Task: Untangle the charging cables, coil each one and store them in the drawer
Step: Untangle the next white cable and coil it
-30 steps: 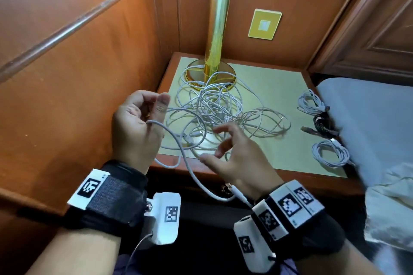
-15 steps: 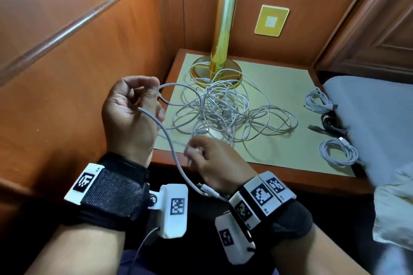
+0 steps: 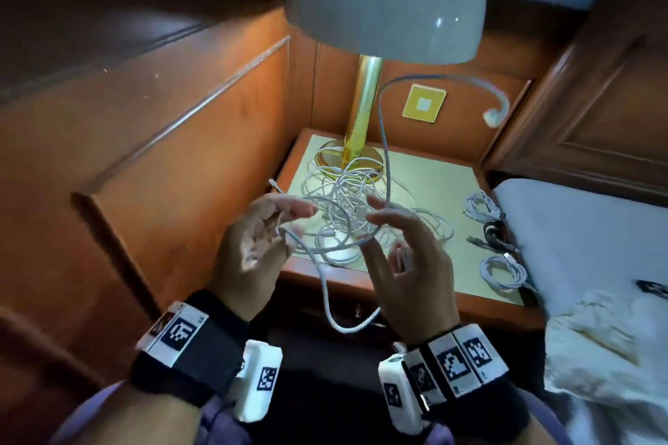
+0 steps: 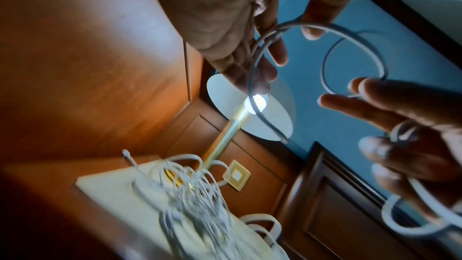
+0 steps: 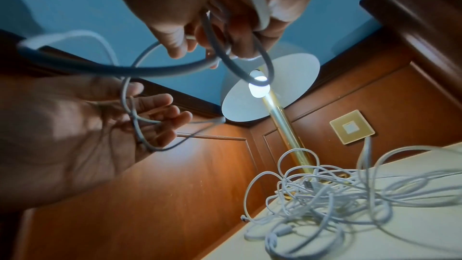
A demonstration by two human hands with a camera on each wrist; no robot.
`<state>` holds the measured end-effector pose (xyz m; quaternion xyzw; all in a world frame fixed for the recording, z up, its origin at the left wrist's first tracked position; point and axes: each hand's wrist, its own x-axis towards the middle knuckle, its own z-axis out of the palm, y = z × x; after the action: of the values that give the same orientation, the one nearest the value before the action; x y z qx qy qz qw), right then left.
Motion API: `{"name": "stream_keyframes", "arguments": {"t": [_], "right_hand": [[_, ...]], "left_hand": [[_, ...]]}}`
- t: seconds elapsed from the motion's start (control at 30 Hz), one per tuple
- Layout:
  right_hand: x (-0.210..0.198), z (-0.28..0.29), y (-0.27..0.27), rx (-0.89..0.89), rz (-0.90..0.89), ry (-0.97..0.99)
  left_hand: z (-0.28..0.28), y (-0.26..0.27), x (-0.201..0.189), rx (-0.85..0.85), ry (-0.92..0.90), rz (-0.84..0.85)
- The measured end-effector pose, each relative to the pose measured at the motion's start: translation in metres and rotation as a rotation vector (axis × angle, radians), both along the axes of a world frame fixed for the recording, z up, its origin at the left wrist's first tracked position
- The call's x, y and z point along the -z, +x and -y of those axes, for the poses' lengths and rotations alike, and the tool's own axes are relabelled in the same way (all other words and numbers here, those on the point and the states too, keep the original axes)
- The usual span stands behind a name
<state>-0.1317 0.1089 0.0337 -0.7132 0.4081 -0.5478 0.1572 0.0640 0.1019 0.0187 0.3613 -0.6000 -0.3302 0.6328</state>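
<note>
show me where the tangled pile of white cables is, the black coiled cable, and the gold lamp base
Tangled pile of white cables (image 3: 347, 206), head view, middle of the knot.
Black coiled cable (image 3: 494, 233), head view, its loops.
Round gold lamp base (image 3: 325, 155), head view, left rim.

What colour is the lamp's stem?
Shiny gold lamp stem, clearest in the head view.

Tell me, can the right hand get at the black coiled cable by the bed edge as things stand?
Probably not yet: the right hand is busy with the white cable it shares with the left hand. The path over the nightstand to the black coiled cable looks open.
</note>
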Motion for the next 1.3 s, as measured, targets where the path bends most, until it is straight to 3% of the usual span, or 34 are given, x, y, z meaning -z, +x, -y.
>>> {"name": "stream_keyframes", "arguments": {"t": [0.13,0.27,0.4,0.5,0.6,0.67,0.83,1.0,1.13,1.2,1.3], "right_hand": [[0.004,-0.057,-0.017,-0.011,-0.035,0.150],[0.020,-0.112,-0.044,-0.093,-0.039,0.463],[0.019,-0.143,-0.075,-0.122,-0.258,0.739],[0.008,-0.150,-0.090,-0.057,-0.238,0.732],[-0.007,-0.152,-0.096,-0.192,0.044,0.739],[-0.013,-0.157,-0.102,-0.310,0.175,0.815],[0.024,-0.166,-0.116,-0.334,0.113,0.844],[0.029,-0.152,-0.104,-0.264,0.111,0.901],[0.043,-0.143,-0.091,-0.315,-0.015,0.970],[0.043,-0.143,-0.086,-0.367,-0.036,0.947],[0.041,-0.131,-0.089,-0.374,0.031,0.948]], "left_hand": [[-0.056,-0.015,0.002,0.075,0.001,0.069],[-0.101,-0.028,0.010,0.038,0.033,0.115],[-0.138,-0.044,0.005,0.158,0.195,0.131],[-0.147,-0.063,-0.013,0.281,0.191,0.241],[-0.140,-0.084,-0.021,0.310,0.148,0.286],[-0.138,-0.100,-0.013,0.303,0.159,0.223],[-0.137,-0.125,0.020,0.296,0.269,0.087],[-0.128,-0.128,0.017,0.344,0.340,-0.030],[-0.124,-0.122,0.015,0.418,0.405,-0.139],[-0.120,-0.118,0.013,0.429,0.369,-0.069],[-0.108,-0.104,0.011,0.235,0.194,0.211]]}}
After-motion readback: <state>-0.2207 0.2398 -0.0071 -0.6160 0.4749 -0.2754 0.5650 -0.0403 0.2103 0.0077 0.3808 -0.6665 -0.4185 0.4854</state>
